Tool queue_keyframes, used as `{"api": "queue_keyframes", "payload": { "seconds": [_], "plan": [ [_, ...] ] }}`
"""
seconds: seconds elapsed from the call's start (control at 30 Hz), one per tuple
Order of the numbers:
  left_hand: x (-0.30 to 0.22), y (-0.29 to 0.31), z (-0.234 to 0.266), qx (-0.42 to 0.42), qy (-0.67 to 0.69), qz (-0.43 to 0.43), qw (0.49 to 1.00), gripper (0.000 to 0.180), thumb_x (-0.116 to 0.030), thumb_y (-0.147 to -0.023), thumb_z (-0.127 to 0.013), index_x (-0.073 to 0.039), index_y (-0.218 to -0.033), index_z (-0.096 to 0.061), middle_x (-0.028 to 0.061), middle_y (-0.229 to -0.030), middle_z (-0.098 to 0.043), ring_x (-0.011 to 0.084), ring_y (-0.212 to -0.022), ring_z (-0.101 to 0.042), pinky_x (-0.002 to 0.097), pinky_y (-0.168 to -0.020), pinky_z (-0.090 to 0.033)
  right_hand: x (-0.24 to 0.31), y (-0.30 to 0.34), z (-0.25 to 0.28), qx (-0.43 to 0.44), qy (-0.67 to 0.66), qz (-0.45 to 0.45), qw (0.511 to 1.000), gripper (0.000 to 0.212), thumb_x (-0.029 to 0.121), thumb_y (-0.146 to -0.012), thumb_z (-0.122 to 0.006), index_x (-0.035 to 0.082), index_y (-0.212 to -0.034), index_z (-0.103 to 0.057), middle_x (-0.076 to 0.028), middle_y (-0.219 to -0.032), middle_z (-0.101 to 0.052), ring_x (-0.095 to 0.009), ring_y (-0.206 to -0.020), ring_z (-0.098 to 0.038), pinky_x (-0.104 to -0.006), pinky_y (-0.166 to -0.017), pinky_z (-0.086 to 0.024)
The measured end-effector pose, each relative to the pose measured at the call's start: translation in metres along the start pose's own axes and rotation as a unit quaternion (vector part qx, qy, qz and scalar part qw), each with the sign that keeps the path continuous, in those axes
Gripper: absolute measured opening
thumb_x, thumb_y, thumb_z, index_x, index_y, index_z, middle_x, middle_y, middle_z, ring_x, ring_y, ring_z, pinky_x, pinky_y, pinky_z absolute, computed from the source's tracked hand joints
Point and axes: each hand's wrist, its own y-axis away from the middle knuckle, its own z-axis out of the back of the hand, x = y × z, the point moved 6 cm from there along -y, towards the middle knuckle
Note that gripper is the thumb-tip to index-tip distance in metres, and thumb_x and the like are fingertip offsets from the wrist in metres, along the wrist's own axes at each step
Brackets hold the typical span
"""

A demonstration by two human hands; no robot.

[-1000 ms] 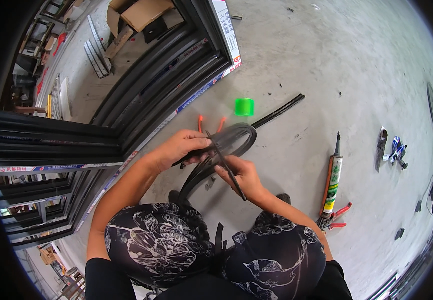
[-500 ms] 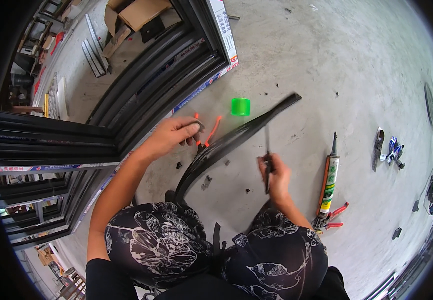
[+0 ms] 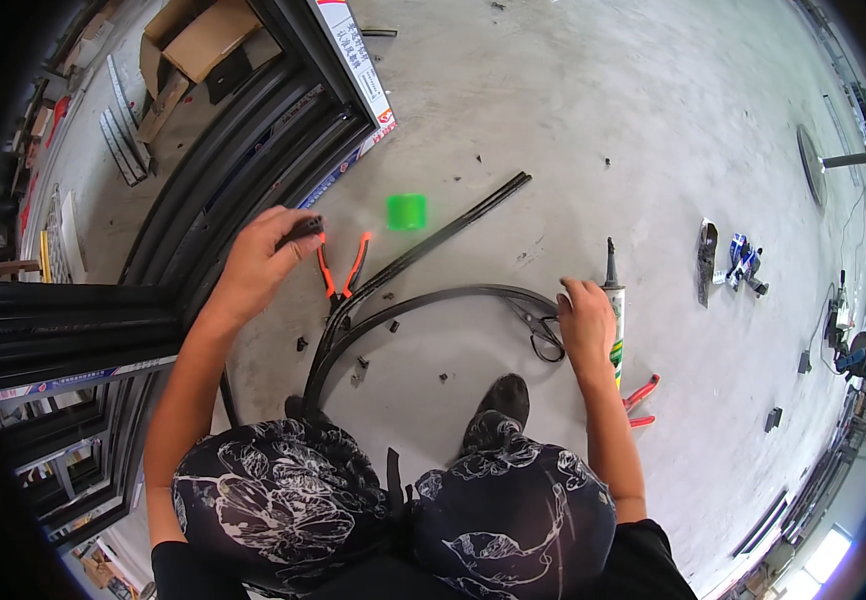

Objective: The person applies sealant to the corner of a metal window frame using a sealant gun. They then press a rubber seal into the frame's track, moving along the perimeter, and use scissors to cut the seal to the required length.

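Observation:
My left hand (image 3: 265,258) is closed in a pinch around a short black rubber strip piece (image 3: 303,230), above pliers with orange handles (image 3: 359,262). My right hand (image 3: 590,318) has its fingers loosely bent and apart, beside black-handled scissors (image 3: 545,340). A long black rubber strip (image 3: 433,296) arcs over the floor, its end passing under the scissors toward my right fingers. I see no clear grip on it. Two more dark strip ends (image 3: 473,212) stretch away diagonally from the same bundle.
A black frame (image 3: 283,180) stands at the left. Beyond the pliers sits a green cylinder (image 3: 406,211). A sealant cartridge (image 3: 616,300) is partly behind my right hand, near red handles (image 3: 641,395). Small black scraps (image 3: 362,362) dot the floor; my shoe (image 3: 506,396) is near.
The scissors have left my right hand and lie beside it. One strip now curves separately from the bundle. My left hand keeps the short piece. The view has shifted right.

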Motion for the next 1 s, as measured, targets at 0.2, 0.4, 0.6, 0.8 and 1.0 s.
{"api": "queue_keyframes", "payload": {
  "seconds": [0.2, 0.4, 0.6, 0.8, 1.0],
  "plan": [
    [-0.046, -0.015, 0.025, -0.035, 0.037, -0.051, 0.997, 0.027, -0.018, -0.095, -0.060, 0.001, -0.115, -0.062, 0.0034, -0.103, -0.062, 0.0108, -0.091, -0.058, 0.0254, -0.083, -0.046, -0.022, -0.008, -0.067, 0.163, 0.074, 0.052, 0.983, 0.012, 0.013, -0.077, -0.066, 0.006, -0.086, -0.066, -0.013, -0.093, -0.063, -0.033, -0.094, -0.061, -0.0418, -0.079, -0.052],
    [-0.072, -0.024, -0.003, 0.077, 0.143, -0.033, 0.986, 0.024, -0.006, -0.096, -0.055, 0.001, -0.118, -0.061, 0.0045, -0.108, -0.063, 0.0103, -0.089, -0.059, 0.0250, -0.082, -0.049, 0.002, -0.038, -0.029, 0.148, -0.095, 0.016, 0.984, 0.020, 0.020, -0.081, -0.069, 0.004, -0.085, -0.057, -0.013, -0.079, -0.065, -0.035, -0.073, -0.063, -0.0438, -0.064, -0.050],
    [-0.101, -0.032, -0.021, 0.090, 0.133, -0.085, 0.983, 0.028, -0.006, -0.095, -0.058, 0.002, -0.122, -0.061, 0.0058, -0.114, -0.060, 0.0131, -0.105, -0.057, 0.0272, -0.092, -0.046, 0.145, -0.069, 0.069, 0.065, -0.366, 0.186, 0.910, 0.022, 0.010, -0.079, -0.079, 0.001, -0.087, -0.061, -0.002, -0.068, -0.056, -0.009, -0.059, -0.050, -0.0265, -0.055, -0.044],
    [-0.127, -0.032, -0.013, 0.075, 0.193, -0.128, 0.970, 0.029, -0.011, -0.100, -0.052, 0.003, -0.124, -0.060, 0.0052, -0.116, -0.061, 0.0133, -0.110, -0.057, 0.0282, -0.097, -0.044, 0.202, -0.083, 0.115, -0.023, -0.420, 0.243, 0.874, 0.021, 0.005, -0.075, -0.080, 0.002, -0.079, -0.060, -0.004, -0.063, -0.050, -0.010, -0.056, -0.046, -0.0265, -0.052, -0.042],
    [-0.121, -0.024, -0.015, 0.076, 0.317, -0.108, 0.939, 0.032, -0.014, -0.102, -0.051, 0.004, -0.127, -0.057, 0.0085, -0.117, -0.065, 0.0136, -0.107, -0.060, 0.0291, -0.097, -0.046, 0.215, -0.083, 0.121, -0.087, -0.478, 0.242, 0.840, 0.021, 0.002, -0.076, -0.079, 0.000, -0.077, -0.058, 0.001, -0.062, -0.052, -0.004, -0.058, -0.046, -0.0226, -0.051, -0.041]
  ]
}}
